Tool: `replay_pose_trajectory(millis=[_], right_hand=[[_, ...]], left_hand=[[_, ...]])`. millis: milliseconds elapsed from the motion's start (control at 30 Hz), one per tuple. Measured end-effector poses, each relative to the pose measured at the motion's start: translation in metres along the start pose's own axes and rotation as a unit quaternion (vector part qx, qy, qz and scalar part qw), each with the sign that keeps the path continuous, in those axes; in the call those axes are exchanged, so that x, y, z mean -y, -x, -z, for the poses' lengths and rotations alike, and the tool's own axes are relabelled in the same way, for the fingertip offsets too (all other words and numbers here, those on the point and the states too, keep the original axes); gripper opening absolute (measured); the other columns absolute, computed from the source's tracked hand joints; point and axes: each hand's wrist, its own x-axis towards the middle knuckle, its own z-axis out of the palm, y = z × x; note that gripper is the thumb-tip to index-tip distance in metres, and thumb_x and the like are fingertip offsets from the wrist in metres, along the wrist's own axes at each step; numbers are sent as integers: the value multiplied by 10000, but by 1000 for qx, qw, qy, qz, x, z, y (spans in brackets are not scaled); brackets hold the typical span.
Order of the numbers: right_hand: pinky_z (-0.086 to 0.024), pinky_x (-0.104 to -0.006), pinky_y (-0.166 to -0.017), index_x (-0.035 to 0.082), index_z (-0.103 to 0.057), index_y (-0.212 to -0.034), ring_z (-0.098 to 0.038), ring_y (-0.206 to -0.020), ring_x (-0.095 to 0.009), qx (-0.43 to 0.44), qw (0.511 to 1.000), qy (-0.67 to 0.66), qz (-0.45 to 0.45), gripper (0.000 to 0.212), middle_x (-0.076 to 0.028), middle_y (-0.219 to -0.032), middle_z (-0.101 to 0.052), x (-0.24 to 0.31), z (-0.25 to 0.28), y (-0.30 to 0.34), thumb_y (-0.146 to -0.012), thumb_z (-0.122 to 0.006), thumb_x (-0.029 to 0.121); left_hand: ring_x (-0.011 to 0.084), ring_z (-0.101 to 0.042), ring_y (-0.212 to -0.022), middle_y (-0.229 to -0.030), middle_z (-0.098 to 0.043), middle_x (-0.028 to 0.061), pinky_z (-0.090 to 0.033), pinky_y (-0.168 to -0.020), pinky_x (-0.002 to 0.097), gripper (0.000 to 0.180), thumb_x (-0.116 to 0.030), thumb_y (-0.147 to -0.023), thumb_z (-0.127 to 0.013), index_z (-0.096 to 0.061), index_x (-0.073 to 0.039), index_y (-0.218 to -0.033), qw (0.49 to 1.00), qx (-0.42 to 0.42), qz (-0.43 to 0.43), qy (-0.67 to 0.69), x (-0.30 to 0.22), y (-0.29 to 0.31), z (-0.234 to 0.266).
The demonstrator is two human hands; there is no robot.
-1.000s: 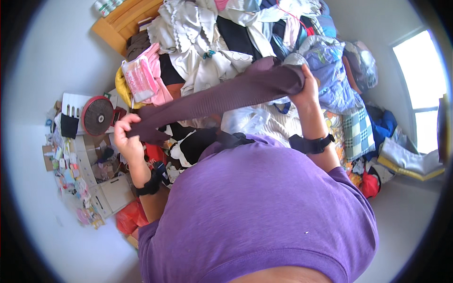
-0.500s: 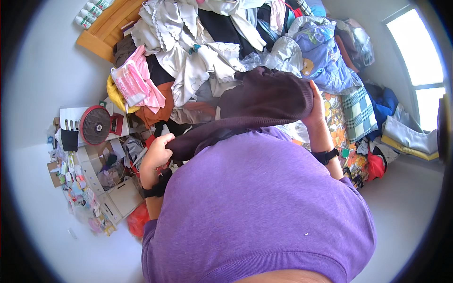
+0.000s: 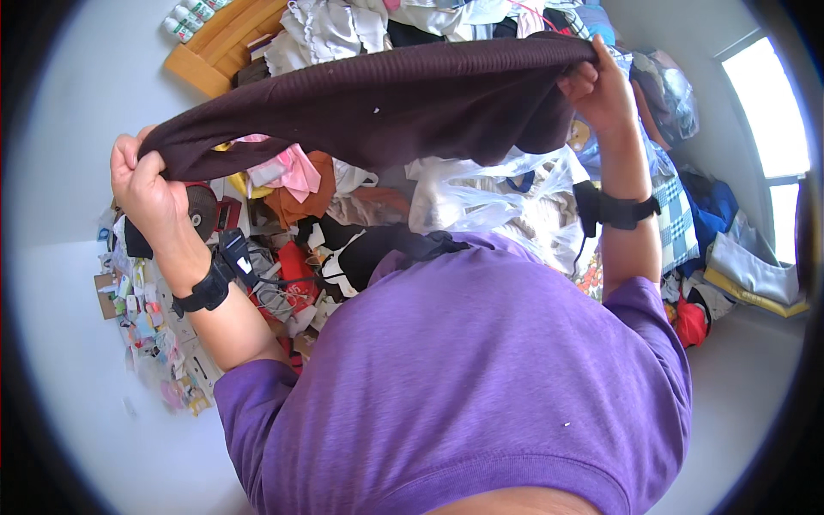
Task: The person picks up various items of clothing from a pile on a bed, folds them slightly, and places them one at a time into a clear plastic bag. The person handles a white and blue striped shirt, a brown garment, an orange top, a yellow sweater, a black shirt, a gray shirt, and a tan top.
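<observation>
Stretched wide in the air between both hands is a dark brown knitted garment (image 3: 378,107) with a ribbed band along its upper edge. My left hand (image 3: 154,189) is closed around one end of that band. At the other end, my right hand (image 3: 605,96) pinches the ribbed edge, fingers curled onto the cloth. The body of the garment hangs down from the band, with a small white speck on it. How far it extends behind is hidden.
Behind the garment lies a heap of clothes, with white ruffled cloth (image 3: 322,34), a pink cloth (image 3: 294,172) and a clear plastic bag (image 3: 498,202). A wooden headboard (image 3: 225,50) is at far left, a window (image 3: 766,103) at right. Small clutter (image 3: 142,313) fills the left side.
Both hands have risen and moved away from my body, the left one also further left. The brown garment, earlier bunched and low, is now pulled out taut between them.
</observation>
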Motion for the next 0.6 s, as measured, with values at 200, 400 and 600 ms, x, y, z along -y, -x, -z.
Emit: replay_pose_trajectory(millis=[200, 400, 600], right_hand=[[-441, -336, -702, 46, -490, -801, -504, -624, -165, 35, 995, 83, 46, 258, -37, -634, -492, 1, -6, -24, -907, -434, 275], [-476, -286, -703, -10, -552, -1004, -604, -800, -161, 284, 788, 544, -52, 363, -103, -865, -618, -59, -111, 18, -838, -545, 313], [-470, -358, -609, -84, -548, -891, -596, -667, -292, 164, 747, 624, 156, 266, -216, -755, -599, -157, -90, -7, -770, -508, 150]], left_hand=[[107, -474, -651, -662, -424, 4, -435, -675, 240, 234, 135, -649, -370, -322, -93, -671, 988, 31, 90, 118, -1, -17, -30], [150, -555, -837, -854, -556, 43, -451, -777, 274, 90, 43, -760, -455, -492, -25, -805, 947, 279, 24, 154, 41, -39, -72], [43, -391, -561, -599, -406, -48, -325, -501, 184, 243, 120, -655, -431, -359, -112, -637, 936, 322, 84, 115, 20, -3, -161]])
